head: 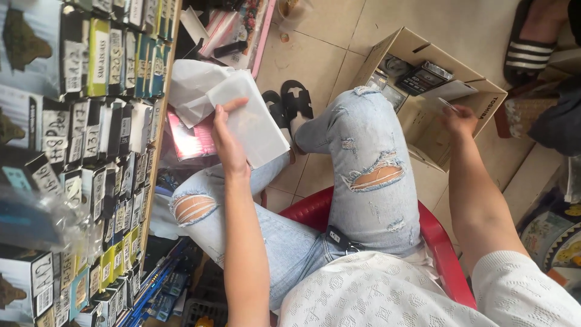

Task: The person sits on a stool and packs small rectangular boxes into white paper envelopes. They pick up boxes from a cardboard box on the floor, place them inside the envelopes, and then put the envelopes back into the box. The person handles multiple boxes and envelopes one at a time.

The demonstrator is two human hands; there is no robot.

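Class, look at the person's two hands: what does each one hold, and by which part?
The left hand grips a white plastic packet by its near edge. The right hand pinches a small thin item, too small to identify, over the cardboard box.

Red plastic chair [442, 242], black sandals [290, 104] on tiled floor [327, 54], shelf of labelled boxes [103, 151]

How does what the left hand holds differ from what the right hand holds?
The left hand grips a flat, frosted white plastic packet, held up above the knee. The right hand pinches a small thin white item, too small to identify, over the open cardboard box. The packet is far larger and spans wider than the hand; the small item barely shows past the fingers. Both are pale.
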